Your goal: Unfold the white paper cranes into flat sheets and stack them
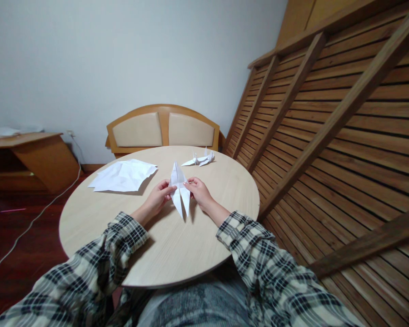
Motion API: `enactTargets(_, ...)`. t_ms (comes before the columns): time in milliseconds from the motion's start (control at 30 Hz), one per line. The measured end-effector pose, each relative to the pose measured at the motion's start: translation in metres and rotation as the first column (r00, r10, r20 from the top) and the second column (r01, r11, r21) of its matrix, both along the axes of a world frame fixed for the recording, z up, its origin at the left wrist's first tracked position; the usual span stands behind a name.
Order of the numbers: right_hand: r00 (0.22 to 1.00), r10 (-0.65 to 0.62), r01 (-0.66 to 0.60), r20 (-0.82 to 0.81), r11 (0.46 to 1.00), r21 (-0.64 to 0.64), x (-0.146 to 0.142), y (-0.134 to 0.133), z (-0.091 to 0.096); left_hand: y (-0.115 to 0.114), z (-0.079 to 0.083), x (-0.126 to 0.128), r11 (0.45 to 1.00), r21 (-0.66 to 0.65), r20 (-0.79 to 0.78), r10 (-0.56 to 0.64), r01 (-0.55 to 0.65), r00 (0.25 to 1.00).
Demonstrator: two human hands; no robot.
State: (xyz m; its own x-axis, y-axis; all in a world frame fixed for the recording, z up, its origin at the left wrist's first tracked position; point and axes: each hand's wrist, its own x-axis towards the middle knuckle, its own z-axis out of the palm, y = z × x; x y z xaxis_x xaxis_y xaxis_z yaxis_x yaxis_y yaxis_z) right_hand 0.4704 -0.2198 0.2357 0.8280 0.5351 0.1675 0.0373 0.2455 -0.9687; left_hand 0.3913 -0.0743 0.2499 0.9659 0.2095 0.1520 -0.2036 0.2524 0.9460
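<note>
Between my hands, over the middle of the round table (112,254), is a folded white origami paper (177,178). Its upper end comes to a point, and its lower end splits into two narrow points towards me. My left hand (162,193) pinches its left edge, thumb on top. At the opposite edge, my right hand (197,191) grips it between thumb and fingers. The fingers under the paper are partly hidden. Beyond my right hand lie finished-looking white paper cranes (204,159), close together. White paper sheets (122,175), slightly creased, lie in a loose stack to the left.
A wooden headboard (165,125) with cream panels stands behind the table against the wall. On the right leans a large slatted wooden frame (327,150), close to the table edge. A wooden desk (37,159) and a white cable (37,218) are at the left.
</note>
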Motion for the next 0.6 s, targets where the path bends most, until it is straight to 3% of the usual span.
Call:
enactTargets(233, 0.991, -0.055, 0.051, 0.125, 0.998, 0.032, 0.0029, 0.0007, -0.0013, 0.0020, 0.0025, -0.0001, 0.996, 0.005, -0.015, 0.084, -0.084, 0.996)
enactTargets(600, 0.980, -0.039, 0.044, 0.197, 0.999, -0.023, 0.0014, 0.0016, -0.0011, 0.0076, -0.0013, 0.0035, 0.995, -0.092, -0.032, 0.037, -0.039, 0.999)
